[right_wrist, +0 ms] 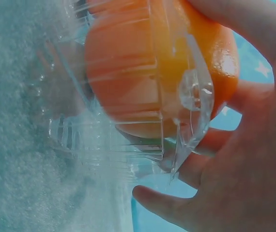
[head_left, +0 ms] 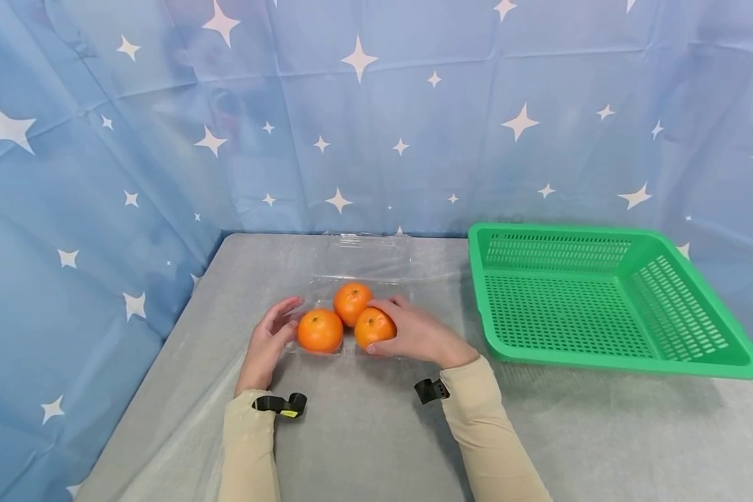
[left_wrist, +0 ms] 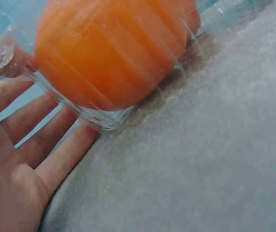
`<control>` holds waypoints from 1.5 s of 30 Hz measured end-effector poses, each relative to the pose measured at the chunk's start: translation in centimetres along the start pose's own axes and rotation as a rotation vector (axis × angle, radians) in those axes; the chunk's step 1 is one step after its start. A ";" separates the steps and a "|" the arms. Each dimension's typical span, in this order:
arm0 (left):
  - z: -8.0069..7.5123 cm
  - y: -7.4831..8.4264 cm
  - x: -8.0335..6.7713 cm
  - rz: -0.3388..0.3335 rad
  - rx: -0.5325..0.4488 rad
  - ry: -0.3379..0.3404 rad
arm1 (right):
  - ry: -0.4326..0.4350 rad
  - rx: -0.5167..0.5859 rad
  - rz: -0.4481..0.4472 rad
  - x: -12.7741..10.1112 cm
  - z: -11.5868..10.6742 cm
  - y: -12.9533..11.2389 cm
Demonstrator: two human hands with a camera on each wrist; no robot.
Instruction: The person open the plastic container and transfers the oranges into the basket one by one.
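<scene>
Three oranges sit in a clear plastic clamshell container (head_left: pixel 362 263) on the grey table, its lid lying open behind. My right hand (head_left: pixel 414 335) grips the right orange (head_left: pixel 371 326), fingers over its top and thumb under its near side. In the right wrist view this orange (right_wrist: pixel 128 72) shows behind a corner of the container (right_wrist: pixel 196 96), with my right hand (right_wrist: pixel 244 169) wrapped round it. My left hand (head_left: pixel 268 338) lies with straight fingers against the container's left side, beside the left orange (head_left: pixel 320 330). The back orange (head_left: pixel 352 302) is untouched.
A green perforated basket (head_left: pixel 565 252) stands on the table to the right, with nothing in it. A blue star-patterned cloth hangs behind and to the left. The grey table (head_left: pixel 364 432) stretches toward me. Black wrist straps sit on both sleeves.
</scene>
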State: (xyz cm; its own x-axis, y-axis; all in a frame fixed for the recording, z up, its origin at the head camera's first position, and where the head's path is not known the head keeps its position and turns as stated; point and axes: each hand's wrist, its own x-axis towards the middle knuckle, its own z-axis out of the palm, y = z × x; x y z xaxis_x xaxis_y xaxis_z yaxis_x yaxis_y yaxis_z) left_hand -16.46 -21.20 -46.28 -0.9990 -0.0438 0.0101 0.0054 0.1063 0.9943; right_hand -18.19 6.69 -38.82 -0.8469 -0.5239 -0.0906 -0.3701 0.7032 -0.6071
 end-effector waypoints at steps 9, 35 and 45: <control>-0.1 1.5 -0.7 0.011 -0.008 -0.034 | 0.031 -0.029 -0.028 0.1 -0.1 -0.1; -0.3 -0.1 -0.4 0.016 0.009 -0.013 | 0.096 -0.072 -0.043 0.0 -0.3 -0.4; -0.1 -0.1 -0.2 0.003 0.017 -0.011 | 0.124 0.015 -0.020 -0.2 -0.4 -0.5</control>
State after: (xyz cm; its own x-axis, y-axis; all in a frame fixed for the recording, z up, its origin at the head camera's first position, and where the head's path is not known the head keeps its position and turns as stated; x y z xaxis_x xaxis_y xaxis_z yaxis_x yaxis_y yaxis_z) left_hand -16.23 -21.30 -46.41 -0.9994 -0.0330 0.0117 0.0075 0.1238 0.9923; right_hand -18.01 6.60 -38.19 -0.8806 -0.4735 0.0191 -0.3820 0.6854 -0.6199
